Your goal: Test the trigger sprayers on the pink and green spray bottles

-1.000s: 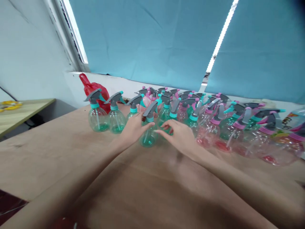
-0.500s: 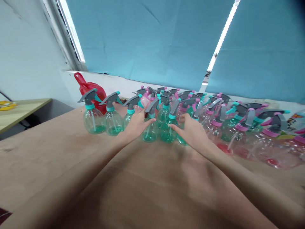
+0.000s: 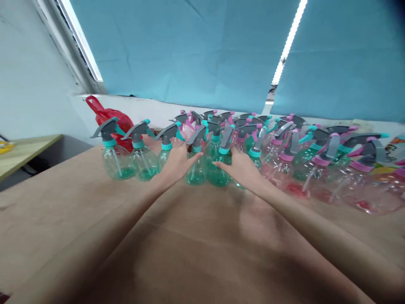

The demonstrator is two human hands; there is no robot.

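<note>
Round clear spray bottles with grey trigger heads stand in rows on the table. My left hand (image 3: 177, 162) is at the left side of a green-tinted spray bottle (image 3: 196, 173), its thumb across the front below the turquoise collar and its fingers curled behind. Just to the right, my right hand (image 3: 242, 166) closes around a second green spray bottle (image 3: 219, 176), thumb over its front, fingertips hidden by the bottle's neck. Both bottles rest upright on the table. Another turquoise-collared bottle (image 3: 255, 158) stands partly behind my right hand.
Three turquoise-collared bottles (image 3: 145, 162) line up on the left of the wooden table (image 3: 190, 228). Several pink-collared bottles (image 3: 319, 179) crowd the right side. Behind the left ones lies a red plastic bag (image 3: 118, 120). A blue curtain (image 3: 190, 55) hangs at the back.
My right hand has moved left, bringing its thumb across the front of the second green bottle. My left hand stays at the same bottle. The whole view has shifted slightly.
</note>
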